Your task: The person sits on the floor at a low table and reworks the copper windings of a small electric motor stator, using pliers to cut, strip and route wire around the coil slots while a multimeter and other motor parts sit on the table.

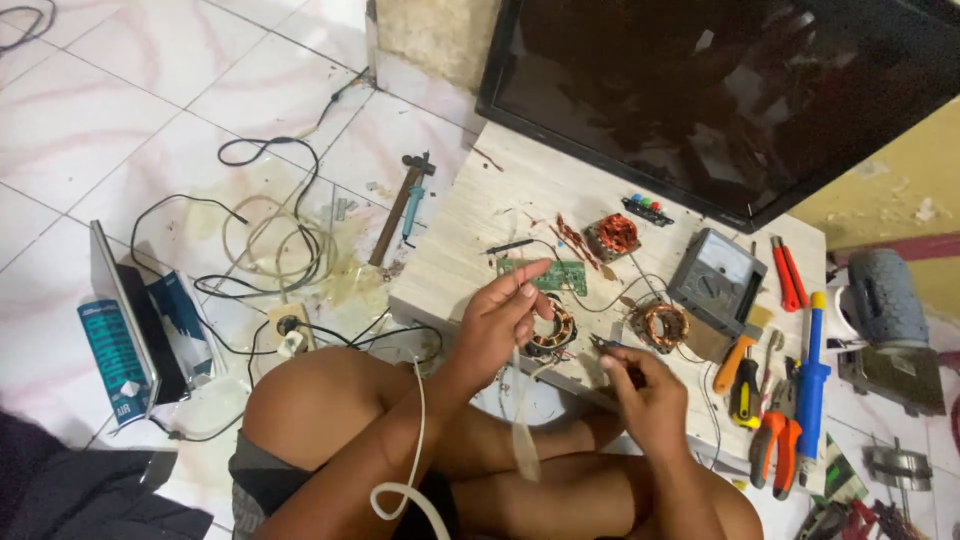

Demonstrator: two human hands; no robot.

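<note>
Ideally, with the left hand point(500, 315) pinching a pale sleeve point(522, 420) beside the wound stator point(552, 328) at frame centre, the right hand point(645, 395), closed on a small tool point(607, 346), works steadily.

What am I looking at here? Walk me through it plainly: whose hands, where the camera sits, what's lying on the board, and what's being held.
There is no machine here. One camera sits on a person's head and looks down, so the knees and both hands belong to that person, sitting on a tiled floor.

In front lies a low pale board. On it are a motor winding with copper wire near the hands, two more copper coils, a green circuit board, a grey meter, screwdrivers and orange-handled pliers. A dark flat screen leans behind it.

The left hand pinches a pale, thin strand or tube that hangs down. The right hand grips a small slim tool, too small to name. Cables and a hammer lie on the floor.
</note>
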